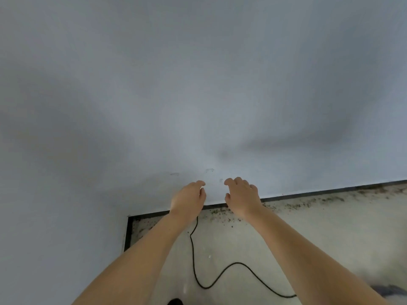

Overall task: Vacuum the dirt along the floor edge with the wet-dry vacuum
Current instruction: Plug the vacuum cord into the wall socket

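Both my arms reach forward toward a pale wall. My left hand (189, 198) and my right hand (241, 194) hang side by side in front of the wall's foot, fingers loosely curled, holding nothing. Dark dirt (293, 204) lies scattered on the light floor along the black baseboard (330, 190), thickest to the right of my right hand, with more crumbs in the left corner (141, 223). A black power cord (193, 260) snakes over the floor from under my left wrist toward the lower right. The vacuum itself is not in view.
The pale wall (198, 84) fills most of the view. A second wall (66, 238) on the left meets it at a corner. A dark blurred shape (392, 290) sits at the lower right edge, and a dark object (175, 301) pokes in at the bottom.
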Tool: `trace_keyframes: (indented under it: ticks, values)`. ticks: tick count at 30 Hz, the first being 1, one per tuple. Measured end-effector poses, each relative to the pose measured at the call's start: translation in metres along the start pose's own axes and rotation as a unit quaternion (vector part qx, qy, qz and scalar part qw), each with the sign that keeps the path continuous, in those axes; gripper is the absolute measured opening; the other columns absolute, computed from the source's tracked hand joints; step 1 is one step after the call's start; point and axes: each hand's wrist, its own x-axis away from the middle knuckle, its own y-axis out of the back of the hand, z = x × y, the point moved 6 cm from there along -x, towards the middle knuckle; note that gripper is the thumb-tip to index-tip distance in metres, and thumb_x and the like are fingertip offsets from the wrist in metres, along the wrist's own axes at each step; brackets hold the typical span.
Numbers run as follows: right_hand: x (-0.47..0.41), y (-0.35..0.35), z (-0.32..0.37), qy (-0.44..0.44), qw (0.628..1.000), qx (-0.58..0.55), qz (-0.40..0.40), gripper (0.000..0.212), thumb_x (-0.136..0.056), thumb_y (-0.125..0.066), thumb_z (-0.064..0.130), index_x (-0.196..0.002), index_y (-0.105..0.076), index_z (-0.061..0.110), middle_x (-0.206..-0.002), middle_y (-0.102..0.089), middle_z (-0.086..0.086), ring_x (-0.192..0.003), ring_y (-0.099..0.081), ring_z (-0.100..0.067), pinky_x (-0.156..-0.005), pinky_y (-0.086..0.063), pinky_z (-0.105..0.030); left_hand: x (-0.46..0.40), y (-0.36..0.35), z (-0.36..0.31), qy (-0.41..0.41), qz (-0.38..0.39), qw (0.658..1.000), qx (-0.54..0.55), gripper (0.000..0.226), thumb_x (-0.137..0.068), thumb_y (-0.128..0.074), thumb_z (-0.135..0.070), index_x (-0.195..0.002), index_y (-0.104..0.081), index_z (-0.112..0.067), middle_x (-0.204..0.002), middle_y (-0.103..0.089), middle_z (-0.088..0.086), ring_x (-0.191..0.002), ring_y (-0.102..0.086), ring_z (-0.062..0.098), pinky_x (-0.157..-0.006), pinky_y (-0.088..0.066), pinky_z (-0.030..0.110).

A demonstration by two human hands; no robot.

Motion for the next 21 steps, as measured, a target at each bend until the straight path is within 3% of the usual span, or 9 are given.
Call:
trace_keyframes:
  ticks: [8, 12, 21]
  values:
    - [0.086, 0.058, -0.06, -0.082, 0.996, -0.014, -0.039, 0.046, -0.1, -0.039, 0.022, -0.145, -0.03, 0.021, -0.139, -0.042, -0.007, -0.127, -0.043, -0.023, -0.11, -0.029, -0.042, 0.029, 0.029, -0.086, -0.055, 0.037, 0.998, 0.016, 0.036, -0.102, -0.033, -0.025, -0.134, -0.05, -0.021, -0.116, -0.063, 0.002, -0.097, -0.061, 0.019, -0.083, -0.05, 0.031]
    - [0.145, 0.067, -0.1, -0.156, 0.985, -0.036, -0.063, 0.045, -0.1, -0.039, 0.024, -0.144, -0.032, 0.021, -0.137, -0.045, -0.007, -0.121, -0.048, -0.025, -0.101, -0.038, -0.039, 0.043, 0.01, -0.136, -0.132, 0.078, 0.988, -0.001, 0.036, -0.102, -0.033, -0.025, -0.133, -0.05, -0.021, -0.116, -0.064, 0.003, -0.101, -0.061, 0.022, -0.087, -0.05, 0.035]
    - [0.333, 0.047, -0.203, -0.355, 0.924, -0.114, -0.081, 0.048, -0.099, -0.039, 0.025, -0.146, -0.029, 0.02, -0.139, -0.042, -0.009, -0.122, -0.045, -0.029, -0.098, -0.04, -0.041, 0.124, -0.059, -0.294, -0.353, 0.192, 0.916, -0.018, 0.034, -0.101, -0.035, -0.026, -0.13, -0.053, -0.018, -0.117, -0.065, 0.004, -0.103, -0.06, 0.022, -0.083, -0.044, 0.03]
